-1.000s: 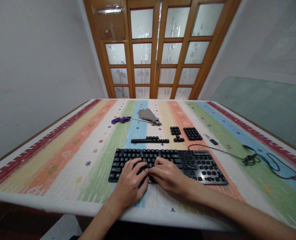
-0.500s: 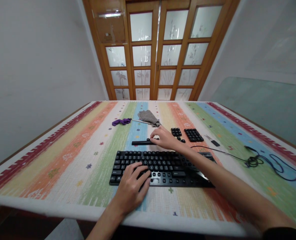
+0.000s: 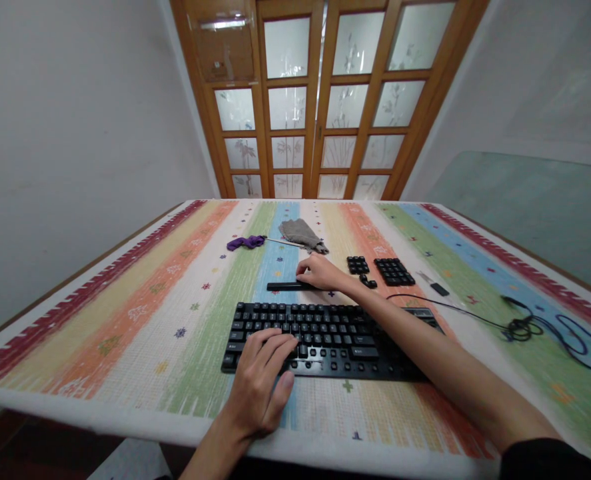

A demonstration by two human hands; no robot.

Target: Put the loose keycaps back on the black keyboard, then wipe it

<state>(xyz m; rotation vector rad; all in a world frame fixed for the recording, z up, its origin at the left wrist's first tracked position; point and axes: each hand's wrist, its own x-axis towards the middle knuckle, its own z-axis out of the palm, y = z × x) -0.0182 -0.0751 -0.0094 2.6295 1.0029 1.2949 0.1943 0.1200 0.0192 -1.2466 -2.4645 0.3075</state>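
A black keyboard [image 3: 320,330] lies on the striped tablecloth, with small bare stems showing along part of its lower rows. My left hand [image 3: 262,380] rests on its left half, fingers stretched over the keys and thumb apart. Beyond the keyboard, my right hand [image 3: 320,272] is closed in a pinch beside a loose black space bar [image 3: 286,287]. Whatever sits between those fingertips is hidden. Loose keycaps stand grouped to the right: a small block [image 3: 358,265], a larger block [image 3: 394,271] and a few single keycaps [image 3: 368,282].
Farther back lie a grey cloth [image 3: 301,235], a thin stick [image 3: 285,242] and a purple cloth [image 3: 246,243]. A small black-handled tool [image 3: 439,289] is at the right. The keyboard's cable [image 3: 520,327] coils near the table's right side.
My right hand has closed over the spot where a small loose keycap showed above the space bar. My left fingers have shifted slightly, with the thumb drawn back from the keys.
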